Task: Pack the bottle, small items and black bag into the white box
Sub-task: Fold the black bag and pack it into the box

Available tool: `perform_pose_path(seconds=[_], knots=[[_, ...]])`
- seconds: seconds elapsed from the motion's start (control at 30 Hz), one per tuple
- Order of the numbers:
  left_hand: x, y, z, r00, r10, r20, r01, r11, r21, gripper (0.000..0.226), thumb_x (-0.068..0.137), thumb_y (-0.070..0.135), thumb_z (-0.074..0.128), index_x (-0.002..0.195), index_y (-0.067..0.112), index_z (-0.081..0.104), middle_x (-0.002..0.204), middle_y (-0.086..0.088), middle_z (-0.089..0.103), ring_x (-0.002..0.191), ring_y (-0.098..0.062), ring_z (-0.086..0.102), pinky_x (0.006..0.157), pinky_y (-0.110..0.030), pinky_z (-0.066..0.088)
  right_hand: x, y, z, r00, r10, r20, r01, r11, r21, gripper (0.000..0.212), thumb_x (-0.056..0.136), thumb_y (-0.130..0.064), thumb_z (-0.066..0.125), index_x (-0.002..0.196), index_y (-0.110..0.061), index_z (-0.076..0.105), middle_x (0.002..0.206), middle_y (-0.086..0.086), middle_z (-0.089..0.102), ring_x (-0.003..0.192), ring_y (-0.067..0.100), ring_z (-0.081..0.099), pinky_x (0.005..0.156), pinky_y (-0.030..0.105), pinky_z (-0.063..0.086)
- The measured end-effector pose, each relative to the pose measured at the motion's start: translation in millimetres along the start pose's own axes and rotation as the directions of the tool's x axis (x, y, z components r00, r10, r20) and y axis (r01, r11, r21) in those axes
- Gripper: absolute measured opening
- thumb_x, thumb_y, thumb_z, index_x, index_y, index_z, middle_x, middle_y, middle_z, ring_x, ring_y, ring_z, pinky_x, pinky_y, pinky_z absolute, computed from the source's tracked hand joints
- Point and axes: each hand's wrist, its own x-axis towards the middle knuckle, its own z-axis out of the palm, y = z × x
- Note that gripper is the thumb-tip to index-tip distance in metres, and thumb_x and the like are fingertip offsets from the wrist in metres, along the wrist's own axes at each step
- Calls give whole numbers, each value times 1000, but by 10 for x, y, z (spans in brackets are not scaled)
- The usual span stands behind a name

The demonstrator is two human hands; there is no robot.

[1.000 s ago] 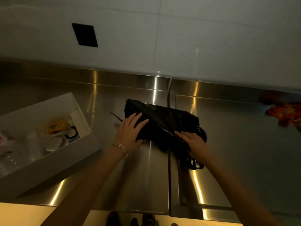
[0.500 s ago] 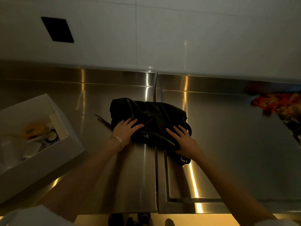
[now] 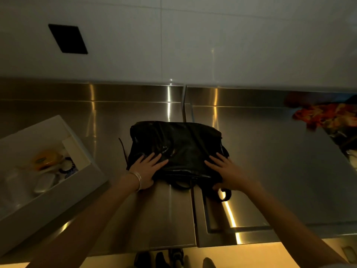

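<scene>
A shiny black bag [image 3: 177, 147] lies flat on the steel counter, straddling the seam between two tops. My left hand [image 3: 147, 169] rests on the bag's near left corner with fingers spread and straight. My right hand [image 3: 229, 172] presses flat on its near right corner, and a strap loop sticks out below that hand. The white box [image 3: 58, 194] stands at the left, holding a yellow item [image 3: 45, 159], a dark beaded ring [image 3: 68, 167], a pale item and a clear bottle that is blurred.
The steel counter [image 3: 270, 171] has a raised back ledge against a white tiled wall. An orange and red patterned cloth [image 3: 324, 115] lies at the far right. Shoes show on the floor below the counter's front edge.
The bag has been spread flatter and squarer on the counter. Both hands have slid to its near corners and now lie flat on it.
</scene>
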Motion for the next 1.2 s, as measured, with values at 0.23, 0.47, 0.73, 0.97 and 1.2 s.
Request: perform_pose_path(seconds=[0.23, 0.47, 0.73, 0.97, 1.2], knots=[[-38, -74, 203, 968, -141, -205, 148, 989, 16, 107, 74, 55, 62, 132, 41, -27, 153, -7, -16, 138, -35, -17, 106, -57, -10, -71, -170, 203, 992, 72, -104, -63, 994, 87, 115, 70, -54, 69, 134, -32, -24, 154, 5, -18, 136, 29, -27, 110, 46, -10], [72, 60, 237, 973, -219, -67, 219, 976, -1, 93, 79, 40, 63, 144, 32, -3, 153, -17, -1, 140, -37, 1, 112, -51, 8, 15, -299, 306, 976, 166, -143, -158, 985, 69, 93, 82, -30, 65, 144, -37, -4, 156, 10, 6, 142, 34, 0, 104, 45, 38], [-161, -44, -202, 962, -148, -228, 143, 989, -38, 63, 82, 19, 56, 137, 20, 25, 127, -10, 49, 99, -27, 57, 66, -31, 47, -48, -166, -338, 958, 117, -260, -105, 993, 60, 57, 82, -27, 63, 133, -31, 35, 114, 0, 59, 99, 19, 59, 82, 31, 49], [-587, -326, -1689, 992, 75, 102, -35, 937, -347, 46, 75, 17, 67, 118, 20, 48, 95, 1, 62, 70, -10, 56, 54, -19, 43, -453, 53, -1647, 964, -220, 146, 94, 804, 587, 44, 67, -27, 65, 108, -36, 53, 101, 1, 64, 90, 23, 65, 80, 41, 54], [-269, -510, -1875, 906, 165, 389, 93, 819, -566, 43, 63, 18, 67, 105, 23, 58, 112, -15, 61, 84, -26, 64, 63, -29, 56, -251, 279, -1806, 898, -261, 354, -84, 689, 720, 41, 79, -11, 65, 118, -20, 58, 105, 10, 68, 91, 26, 67, 69, 31, 57]])
